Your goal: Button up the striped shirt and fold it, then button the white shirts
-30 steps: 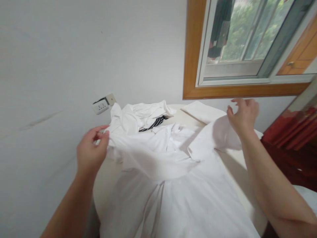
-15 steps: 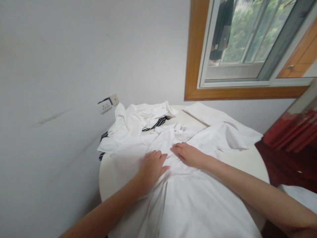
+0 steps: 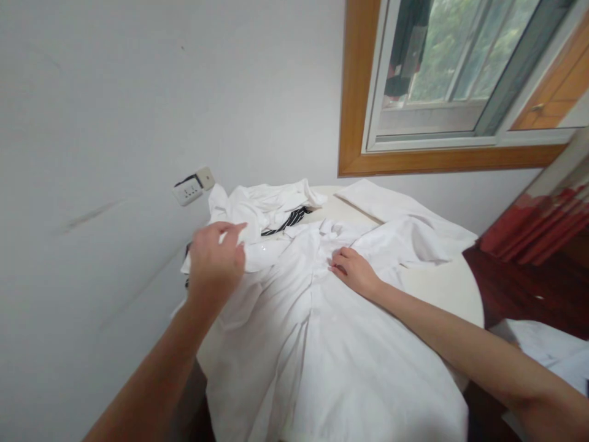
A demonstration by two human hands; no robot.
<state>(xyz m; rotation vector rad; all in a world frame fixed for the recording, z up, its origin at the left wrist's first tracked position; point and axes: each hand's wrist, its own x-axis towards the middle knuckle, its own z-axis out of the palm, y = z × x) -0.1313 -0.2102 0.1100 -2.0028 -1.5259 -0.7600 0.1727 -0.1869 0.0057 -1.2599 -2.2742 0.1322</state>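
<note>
A white long-sleeved shirt (image 3: 368,356) lies spread on the round table, its lower part hanging over the near edge. My right hand (image 3: 354,270) rests on its upper middle, fingers curled and closed on the fabric. Off to the left, my left hand (image 3: 216,258) is raised over the shirt's left sleeve (image 3: 264,255), thumb and forefinger apart with white cloth showing between them. Buttons show near that sleeve's end. The opposite sleeve (image 3: 414,239) stretches to the far right, bent and wrinkled.
Behind the shirt is a crumpled white garment (image 3: 257,202) with black striped cloth (image 3: 294,220) under it. The table (image 3: 453,294) stands against the wall with a socket (image 3: 188,191). A window frame (image 3: 455,161), red curtain (image 3: 534,227) and more white cloth (image 3: 543,344) are right.
My left hand has lifted off the shirt's middle and moved left and up. The left sleeve now lies folded differently. My right hand has curled its fingers in nearly the same place.
</note>
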